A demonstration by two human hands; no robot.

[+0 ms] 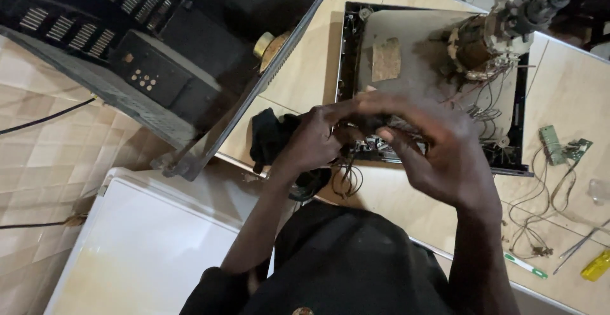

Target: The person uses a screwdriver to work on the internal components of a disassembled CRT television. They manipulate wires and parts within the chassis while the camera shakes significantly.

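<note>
- Filling the top left, a big black equipment case [146, 54] with vent slots and a small button panel lies tilted over the tiled floor [38, 156]; its metal edge reaches down toward the table, so it crowds the left side of the work.
- Spreading under everything, the pale wooden table [318, 61] carries an opened television chassis [432, 67]: a grey board in a black frame, with a coil-wound tube neck [502, 29] at its far right corner and loose wires trailing off it.
- Below the table edge sits a white panel [152, 245]; it is clear of the hands.
- The left hand [311, 140] and right hand [438, 156] meet at the near edge of the frame; both are clenched on a small dark wired part [372, 138], the fingers pinching it from either side; thin leads [346, 178] hang beneath it.
- A sound way to work here, as a judgement: hold the part steady with one hand and move only the fingertips of the other, keeping the dangling leads slack.
- A black cloth bundle [267, 137] lies just beside the left wrist.
- On the right lie small green circuit boards [562, 147] with tangled wires; a yellow-handled screwdriver [596, 265] and a white-and-green pen-like tool [526, 267] lie near the table edge, well apart from the hands.
</note>
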